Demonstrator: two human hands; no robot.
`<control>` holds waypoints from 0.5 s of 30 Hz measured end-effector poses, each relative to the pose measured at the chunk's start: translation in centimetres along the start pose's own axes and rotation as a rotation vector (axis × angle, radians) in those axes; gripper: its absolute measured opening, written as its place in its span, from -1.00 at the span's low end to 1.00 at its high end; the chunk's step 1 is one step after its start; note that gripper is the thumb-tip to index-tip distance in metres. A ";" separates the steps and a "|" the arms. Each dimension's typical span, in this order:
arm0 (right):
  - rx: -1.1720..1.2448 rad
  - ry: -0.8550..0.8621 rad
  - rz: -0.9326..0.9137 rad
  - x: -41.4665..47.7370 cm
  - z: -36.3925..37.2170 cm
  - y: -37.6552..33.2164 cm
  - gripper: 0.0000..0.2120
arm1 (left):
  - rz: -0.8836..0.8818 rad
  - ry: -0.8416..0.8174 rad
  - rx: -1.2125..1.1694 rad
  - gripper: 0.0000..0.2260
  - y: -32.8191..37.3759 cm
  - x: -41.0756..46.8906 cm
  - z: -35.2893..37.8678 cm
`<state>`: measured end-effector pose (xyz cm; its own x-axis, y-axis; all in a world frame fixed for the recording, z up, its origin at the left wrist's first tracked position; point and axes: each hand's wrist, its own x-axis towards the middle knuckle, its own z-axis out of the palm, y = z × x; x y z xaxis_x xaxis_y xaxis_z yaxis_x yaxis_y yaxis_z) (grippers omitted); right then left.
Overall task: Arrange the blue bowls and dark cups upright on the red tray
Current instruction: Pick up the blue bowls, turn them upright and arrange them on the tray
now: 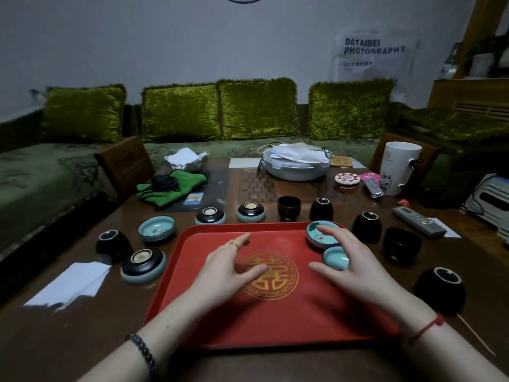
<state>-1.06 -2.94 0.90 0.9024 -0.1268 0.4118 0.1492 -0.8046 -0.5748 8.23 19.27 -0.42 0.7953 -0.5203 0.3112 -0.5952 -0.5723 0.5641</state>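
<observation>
Her right hand is hovering, fingers spread, over two glazed blue ceramic bowls on the red plastic tray, possibly touching; left hand is open, empty. Slippery, breakable—grip rims.

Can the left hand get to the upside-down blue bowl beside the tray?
Probably yes. The left hand is empty over the red tray, and the upside-down blue bowl sits just past the tray's left edge with nothing between them.
</observation>
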 end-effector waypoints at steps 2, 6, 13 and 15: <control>0.007 -0.024 -0.044 0.8 1.4 -1.7 -0.38 | -0.030 0.043 0.004 -0.35 -1.8 -0.9 -1.7; 0.054 -0.081 -0.121 2.5 4.9 -5.2 -0.38 | -0.118 0.125 -0.019 -0.39 -5.7 -2.7 -5.1; 0.114 -0.219 -0.180 5.5 12.1 -10.0 -0.39 | -0.260 0.236 -0.033 -0.40 -11.4 -5.4 -8.8; 0.101 -0.254 -0.198 6.2 13.7 -10.9 -0.37 | -0.284 0.239 -0.019 -0.38 -12.6 -5.9 -9.0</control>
<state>8.47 13.02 0.00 0.9219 0.1856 0.3402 0.3598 -0.7357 -0.5738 12.09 35.23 -2.48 0.9341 -0.1790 0.3088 -0.3468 -0.6599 0.6666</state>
